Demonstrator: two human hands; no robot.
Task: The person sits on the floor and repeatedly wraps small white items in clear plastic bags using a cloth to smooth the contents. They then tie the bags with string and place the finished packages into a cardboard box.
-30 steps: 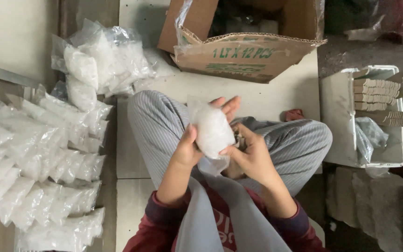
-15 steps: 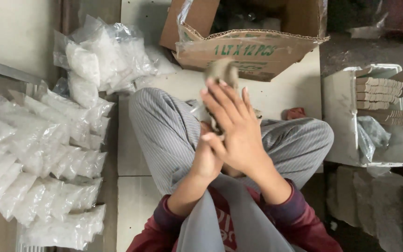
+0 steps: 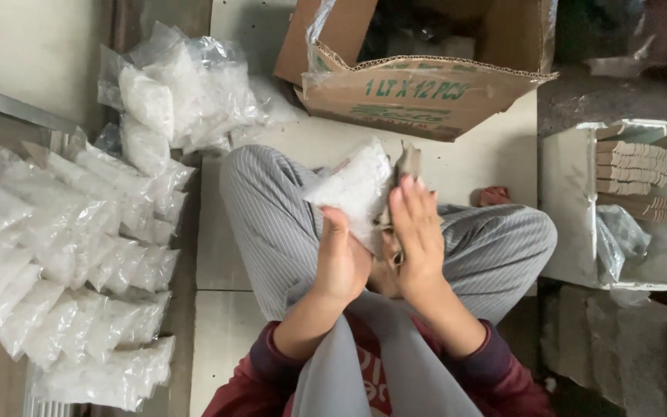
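A small clear plastic bag of white granules (image 3: 353,189) is raised above my lap, pinched between both hands. My left hand (image 3: 341,259) grips its lower left side with the thumb on the front. My right hand (image 3: 418,235) lies flat against the bag's right edge, fingers pointing up, and a small brown card piece (image 3: 408,161) sticks out above the fingertips. I sit cross-legged in grey striped trousers (image 3: 272,224).
Rows of filled clear bags (image 3: 63,255) lie on the floor at the left, with a looser heap (image 3: 179,93) behind them. An open cardboard box (image 3: 418,85) stands ahead. A white tray (image 3: 580,208) with stacked brown cards (image 3: 642,166) sits at the right.
The bag sat low between both hands, then my right hand lifted a brown piece in front of the box. Now both hands hold the bag higher with that piece beside it.
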